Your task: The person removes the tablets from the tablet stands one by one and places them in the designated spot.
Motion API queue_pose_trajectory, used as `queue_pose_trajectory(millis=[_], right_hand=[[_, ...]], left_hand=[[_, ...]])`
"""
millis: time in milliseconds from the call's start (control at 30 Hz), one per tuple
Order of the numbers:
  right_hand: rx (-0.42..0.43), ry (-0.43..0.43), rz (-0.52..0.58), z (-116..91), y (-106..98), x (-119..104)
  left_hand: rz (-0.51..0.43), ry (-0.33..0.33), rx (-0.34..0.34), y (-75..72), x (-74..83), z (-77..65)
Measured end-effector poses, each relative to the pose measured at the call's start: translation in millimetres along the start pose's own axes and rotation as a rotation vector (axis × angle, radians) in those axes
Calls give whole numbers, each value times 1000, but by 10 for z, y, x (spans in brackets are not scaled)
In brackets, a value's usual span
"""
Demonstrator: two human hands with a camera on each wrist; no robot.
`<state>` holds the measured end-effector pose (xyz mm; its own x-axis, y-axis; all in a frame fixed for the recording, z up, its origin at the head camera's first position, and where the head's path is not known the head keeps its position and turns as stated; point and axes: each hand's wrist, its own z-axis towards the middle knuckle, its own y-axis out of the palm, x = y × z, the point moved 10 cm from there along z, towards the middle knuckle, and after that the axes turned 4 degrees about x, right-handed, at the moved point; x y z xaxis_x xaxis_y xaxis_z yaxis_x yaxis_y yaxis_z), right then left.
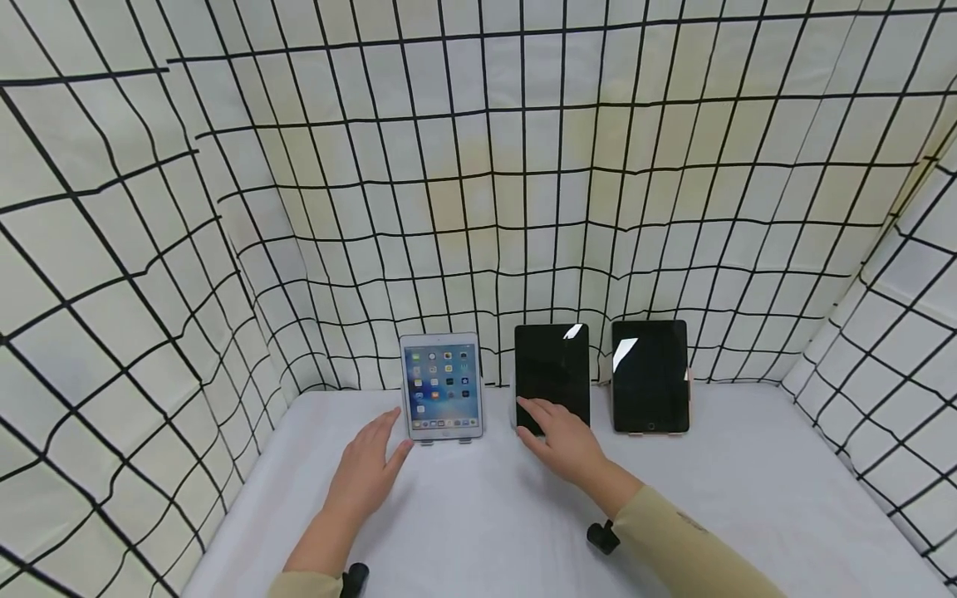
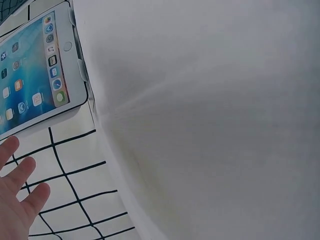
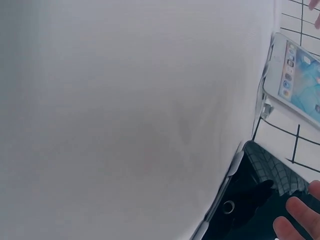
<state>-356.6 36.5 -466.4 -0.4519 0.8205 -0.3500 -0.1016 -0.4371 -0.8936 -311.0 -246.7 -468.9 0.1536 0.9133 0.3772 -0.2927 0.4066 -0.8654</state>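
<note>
A white tablet [image 1: 443, 386], its screen lit with app icons, leans upright on a small stand at the left. My left hand [image 1: 365, 467] is beside its lower left edge, fingers extended and holding nothing; in the left wrist view the fingers [image 2: 35, 199] appear apart from the tablet. The middle tablet [image 1: 552, 361] has a black front and a dark screen. In front of its lower part is my right hand [image 1: 568, 442], fingers extended; I cannot tell whether they touch the glass. The right wrist view shows those fingers [image 3: 302, 212] over the dark screen.
Another black tablet [image 1: 650, 378] with a dark screen stands at the right on a pinkish stand. A white cloth [image 1: 478, 515] covers the tabletop. White walls with a black grid [image 1: 456, 208] rise behind and at both sides.
</note>
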Motion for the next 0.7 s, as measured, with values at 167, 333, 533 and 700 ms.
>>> queue_pose_trajectory(millis=[167,333,533,700], right_hand=[[-9,17,2,75,13,-74],[-20,32,-2,132,68,-112],[-12,35,7,207,79,-139],[-21,46,4,275,132,-149]], left_hand=[[-6,-12,-14,0,-14,93],[-51,-81,-56,9,-50,182],[-96,-146,-96,59,-125,295],[-94,-162,-109,77,-190,367]])
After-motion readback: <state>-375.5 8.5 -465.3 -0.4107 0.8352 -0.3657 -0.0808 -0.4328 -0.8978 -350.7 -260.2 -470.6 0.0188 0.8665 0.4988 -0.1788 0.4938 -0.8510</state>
